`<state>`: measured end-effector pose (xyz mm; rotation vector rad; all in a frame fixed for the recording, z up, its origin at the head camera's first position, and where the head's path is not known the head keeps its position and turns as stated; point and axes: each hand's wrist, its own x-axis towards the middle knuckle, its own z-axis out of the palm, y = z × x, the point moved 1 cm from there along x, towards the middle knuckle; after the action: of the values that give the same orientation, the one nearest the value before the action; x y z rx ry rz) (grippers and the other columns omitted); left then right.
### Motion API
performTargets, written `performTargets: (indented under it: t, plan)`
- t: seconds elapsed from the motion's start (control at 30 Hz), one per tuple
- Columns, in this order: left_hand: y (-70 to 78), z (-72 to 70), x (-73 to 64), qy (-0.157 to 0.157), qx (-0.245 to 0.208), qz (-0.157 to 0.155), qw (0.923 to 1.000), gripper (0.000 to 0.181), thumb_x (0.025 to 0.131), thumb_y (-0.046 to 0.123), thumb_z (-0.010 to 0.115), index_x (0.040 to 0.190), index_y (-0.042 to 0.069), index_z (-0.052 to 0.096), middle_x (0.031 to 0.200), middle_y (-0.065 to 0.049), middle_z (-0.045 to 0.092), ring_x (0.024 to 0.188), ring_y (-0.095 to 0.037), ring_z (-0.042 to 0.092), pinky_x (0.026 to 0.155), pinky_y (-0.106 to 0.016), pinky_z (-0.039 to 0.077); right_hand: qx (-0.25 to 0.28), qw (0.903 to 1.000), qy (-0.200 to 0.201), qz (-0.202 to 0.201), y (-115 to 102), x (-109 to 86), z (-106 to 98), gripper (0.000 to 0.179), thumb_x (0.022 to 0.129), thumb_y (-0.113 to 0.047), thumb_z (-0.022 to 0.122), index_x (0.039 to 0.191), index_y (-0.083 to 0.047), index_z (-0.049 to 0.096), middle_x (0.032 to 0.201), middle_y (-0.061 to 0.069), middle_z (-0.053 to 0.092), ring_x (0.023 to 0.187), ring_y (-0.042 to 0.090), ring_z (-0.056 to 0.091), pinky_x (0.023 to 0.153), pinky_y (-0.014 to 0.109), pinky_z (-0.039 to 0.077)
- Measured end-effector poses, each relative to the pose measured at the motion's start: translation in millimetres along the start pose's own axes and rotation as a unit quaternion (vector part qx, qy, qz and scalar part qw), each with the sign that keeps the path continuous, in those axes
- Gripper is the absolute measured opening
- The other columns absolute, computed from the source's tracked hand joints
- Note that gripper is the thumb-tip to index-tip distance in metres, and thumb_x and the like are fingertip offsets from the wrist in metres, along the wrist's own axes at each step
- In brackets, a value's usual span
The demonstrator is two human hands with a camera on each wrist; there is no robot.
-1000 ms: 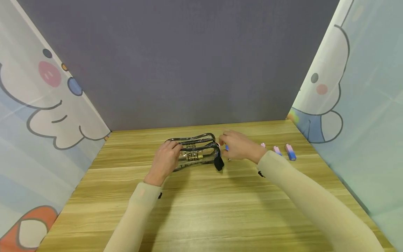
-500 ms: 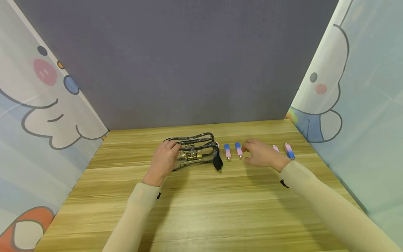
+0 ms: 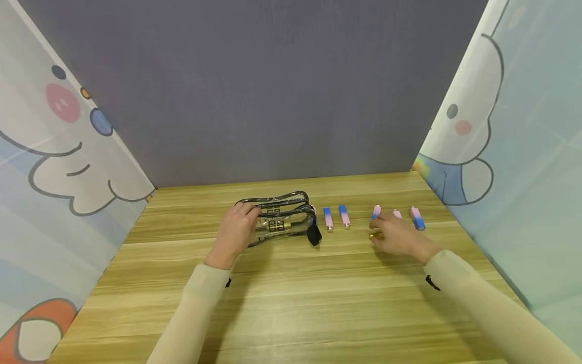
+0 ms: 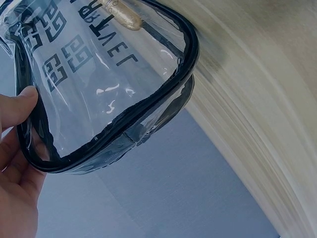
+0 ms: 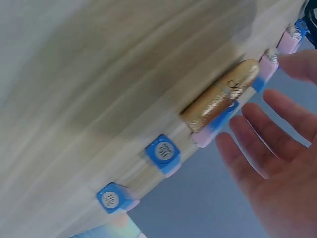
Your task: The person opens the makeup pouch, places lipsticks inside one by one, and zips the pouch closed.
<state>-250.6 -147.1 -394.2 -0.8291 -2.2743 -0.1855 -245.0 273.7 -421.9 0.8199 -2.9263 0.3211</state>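
Wooden table: it spreads beneath both my forearms.
Clear bag (image 3: 276,225): on the wooden table (image 3: 282,303), black-trimmed, left of the row.
My left hand (image 3: 236,231): thumb and fingers pinch the bag's edge.
My right hand (image 3: 396,235): fingers spread apart, gripping nothing.
Pink-and-blue sticks (image 3: 328,220): in a row.
Gold tube (image 5: 223,96): lying beside one stick, near my right fingertips.

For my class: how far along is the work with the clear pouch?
If this is packing, done: a gold tube apparently inside the pouch. In hand: the left hand grips the pouch; the right hand is beside a second gold tube. Left: that tube and the pink-and-blue sticks on the table.
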Motion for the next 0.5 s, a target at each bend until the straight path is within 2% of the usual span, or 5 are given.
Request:
performTargets:
  t: [0.27, 0.5]
  plan:
    - [-1.1, 0.9, -0.7, -0.001, 0.000, -0.001, 1.0000, 0.017, 0.081, -0.004, 0.082, 0.096, 0.000, 0.075, 0.095, -0.012, 0.071, 0.087, -0.031, 0.066, 0.080, -0.040, 0.057, 0.015, 0.9997, -0.013, 0.016, 13, -3.7, 5, 0.015, 0.085, -0.007, 0.076, 0.100, -0.004, 0.073, 0.100, 0.008, 0.065, 0.085, 0.021, 0.063, 0.072, 0.039, 0.056]
    - [-1.0, 0.4, -1.0, -0.002, -0.002, -0.001, 1.0000, 0.017, 0.081, -0.006, 0.081, 0.096, -0.001, 0.075, 0.094, -0.013, 0.071, 0.087, -0.031, 0.065, 0.080, -0.040, 0.057, 0.015, 0.9996, -0.014, 0.021, 19, -3.8, 9, 0.011, 0.084, -0.005, 0.076, 0.094, -0.007, 0.072, 0.094, 0.003, 0.064, 0.083, 0.018, 0.059, 0.069, 0.036, 0.053]
